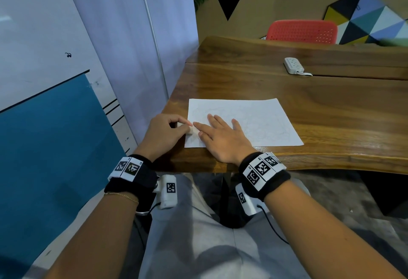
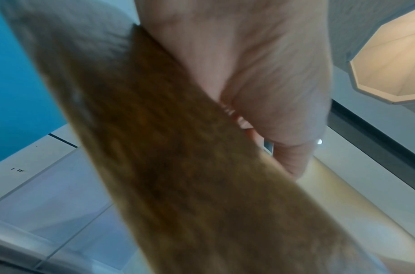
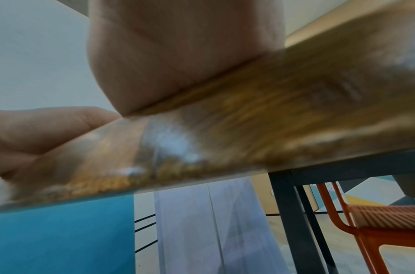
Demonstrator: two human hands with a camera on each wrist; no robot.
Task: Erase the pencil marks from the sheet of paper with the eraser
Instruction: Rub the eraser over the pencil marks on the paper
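A white sheet of paper (image 1: 254,119) with faint pencil lines lies near the front left corner of the wooden table (image 1: 309,93). My left hand (image 1: 170,130) pinches a small white eraser (image 1: 189,129) between thumb and fingers, and the eraser sits on the sheet's left edge. My right hand (image 1: 220,135) lies flat on the paper with straight fingers, pressing it down just right of the eraser. In the left wrist view my curled left hand (image 2: 260,83) rests on the table edge (image 2: 178,166); the eraser is hidden there. The right wrist view shows only the heel of my right hand (image 3: 178,55) on the table edge.
A white power strip (image 1: 294,65) lies at the back right of the table. A red chair (image 1: 302,32) stands behind the table. A white and blue wall panel (image 1: 55,124) runs close along the table's left side. The table's front edge is under my wrists.
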